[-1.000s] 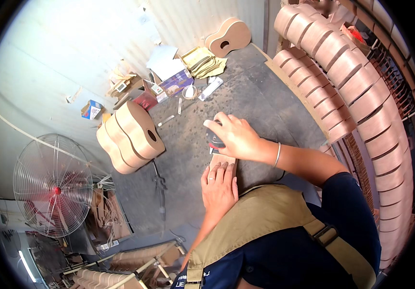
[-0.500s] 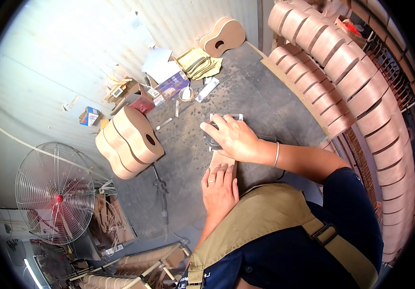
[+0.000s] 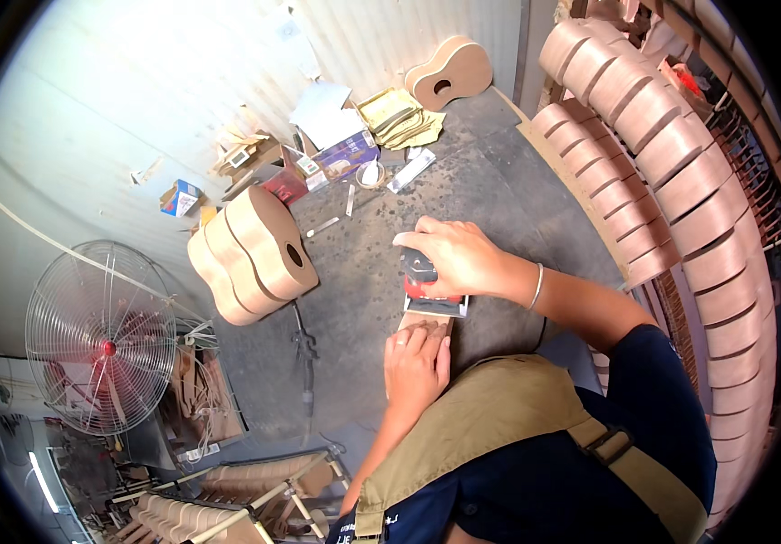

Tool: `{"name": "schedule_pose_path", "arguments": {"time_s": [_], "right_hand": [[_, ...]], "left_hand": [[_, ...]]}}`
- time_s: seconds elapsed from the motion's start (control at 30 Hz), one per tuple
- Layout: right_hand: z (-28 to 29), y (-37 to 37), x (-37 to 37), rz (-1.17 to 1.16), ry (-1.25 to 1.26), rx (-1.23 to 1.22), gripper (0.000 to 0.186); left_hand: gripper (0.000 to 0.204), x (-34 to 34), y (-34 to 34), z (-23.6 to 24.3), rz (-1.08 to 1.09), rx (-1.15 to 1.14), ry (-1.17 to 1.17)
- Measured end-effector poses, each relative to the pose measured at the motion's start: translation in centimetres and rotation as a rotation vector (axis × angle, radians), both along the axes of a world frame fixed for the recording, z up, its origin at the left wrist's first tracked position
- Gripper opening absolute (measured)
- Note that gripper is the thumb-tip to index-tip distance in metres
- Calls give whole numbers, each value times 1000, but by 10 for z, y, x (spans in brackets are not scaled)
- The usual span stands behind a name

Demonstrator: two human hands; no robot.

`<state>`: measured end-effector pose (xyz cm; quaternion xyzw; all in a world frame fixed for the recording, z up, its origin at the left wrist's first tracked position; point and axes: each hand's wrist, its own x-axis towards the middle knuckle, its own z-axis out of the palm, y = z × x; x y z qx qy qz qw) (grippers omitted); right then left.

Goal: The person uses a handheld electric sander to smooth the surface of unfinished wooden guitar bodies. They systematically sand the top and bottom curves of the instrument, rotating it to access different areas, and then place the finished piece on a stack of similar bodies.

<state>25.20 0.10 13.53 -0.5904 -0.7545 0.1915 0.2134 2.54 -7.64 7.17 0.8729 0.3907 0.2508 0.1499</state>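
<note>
My right hand (image 3: 463, 258) is closed over the top of a black and red power sander (image 3: 419, 275). The sander's flat base rests on a narrow, pale piece of wood (image 3: 422, 322) that lies on the dark workbench (image 3: 354, 299). Just nearer to me, my left hand (image 3: 416, 363) is clasped over the near part of the same piece, its fingers bent across the top and the thumb along the right side. The sander's base sits close to those fingertips. Most of the wood is hidden under the sander and my hand.
Several joined guitar-shaped bodies (image 3: 254, 256) stand at the left, and another guitar body (image 3: 449, 74) leans at the far wall. Yellow sandpaper sheets (image 3: 409, 127) and a purple box (image 3: 345, 156) lie at the back. A wire-caged fan (image 3: 100, 337) is left; stacked curved wooden bodies (image 3: 681, 154) line the right.
The sander has come nearer along the wood, toward my left hand, and its red part now shows. My left hand keeps its hold. The whole view has shifted a little.
</note>
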Motion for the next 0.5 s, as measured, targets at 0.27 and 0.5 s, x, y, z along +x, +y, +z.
{"name": "schedule_pose_path", "arguments": {"time_s": [0.27, 0.5], "right_hand": [[-48, 95, 81, -4, 115, -128, 82], [-18, 66, 48, 129, 178, -165, 79]], "left_hand": [[25, 6, 3, 16, 19, -30, -25], [32, 2, 7, 17, -1, -23, 83]]}}
